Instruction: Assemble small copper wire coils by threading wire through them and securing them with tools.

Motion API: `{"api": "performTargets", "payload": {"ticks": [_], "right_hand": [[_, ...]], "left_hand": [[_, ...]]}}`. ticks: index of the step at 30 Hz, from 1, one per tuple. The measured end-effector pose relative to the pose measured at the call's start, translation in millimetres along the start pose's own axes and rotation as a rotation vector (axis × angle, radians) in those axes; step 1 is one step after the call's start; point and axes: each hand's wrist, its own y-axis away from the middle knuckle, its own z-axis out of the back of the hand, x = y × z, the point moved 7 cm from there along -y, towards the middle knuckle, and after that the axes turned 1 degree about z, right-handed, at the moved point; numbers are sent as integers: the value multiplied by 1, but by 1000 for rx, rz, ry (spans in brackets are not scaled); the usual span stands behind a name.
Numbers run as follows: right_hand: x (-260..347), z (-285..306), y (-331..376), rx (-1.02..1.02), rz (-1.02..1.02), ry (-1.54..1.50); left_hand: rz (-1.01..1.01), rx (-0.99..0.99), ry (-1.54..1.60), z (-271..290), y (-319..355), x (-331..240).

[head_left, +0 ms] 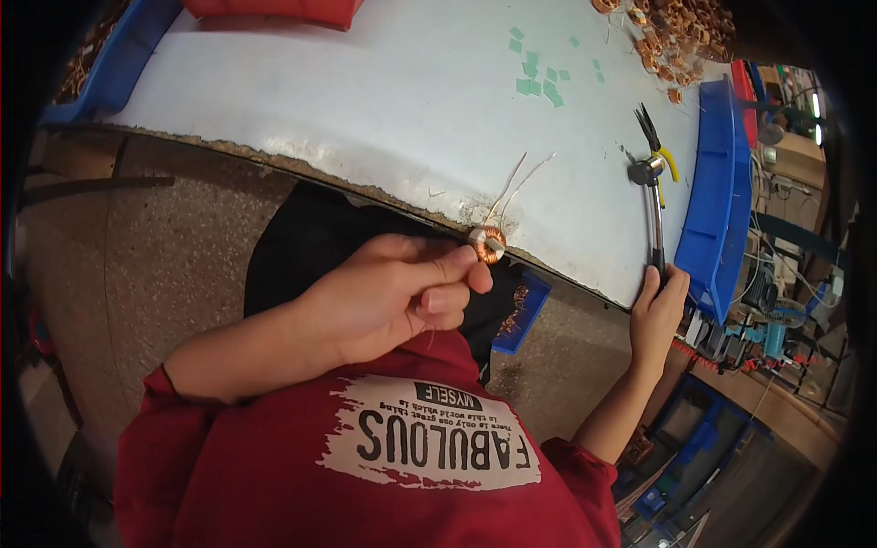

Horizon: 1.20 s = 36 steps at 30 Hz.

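Observation:
My left hand (402, 285) pinches a ring-shaped copper coil (488, 245) between thumb and fingertips at the table's near edge. Two long bare wire ends (519, 185) rise from the coil over the worn tabletop. At the right, the fingers of my right hand (660, 297) are closed round the dark grip of a hammer (654, 215). Its round metal head lies on the table, pointing away from me. Touching or just behind that head are needle-nose pliers (650, 131) with yellow handles, partly covered by it.
Small green squares (539, 80) lie scattered on the white table (320, 110). A heap of copper coils (671, 36) sits at the far right. Blue bins (717, 210) flank the table, a red bin (283, 7) stands at the back. Below the edge is a blue tray (523, 315) with coils.

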Motion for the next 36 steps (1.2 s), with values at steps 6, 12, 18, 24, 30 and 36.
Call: {"api": "performTargets", "payload": {"ticks": [6,12,18,24,30,36], "right_hand": [[38,28,10,349,-291,-1152],[90,49,14,700,-48,-1000],[98,44,6,829,70,-806],[95,38,4,861,80,-724],[97,47,3,636,197,-806],[73,49,11,419,61,-1290]], "left_hand": [[-63,26,105,5,-10,0],[-116,81,183,3,-11,-4],[-94,35,177,4,-13,-2],[-83,22,145,5,-14,0],[-86,12,132,3,-13,-2],[-73,-11,72,4,-14,0]]}}
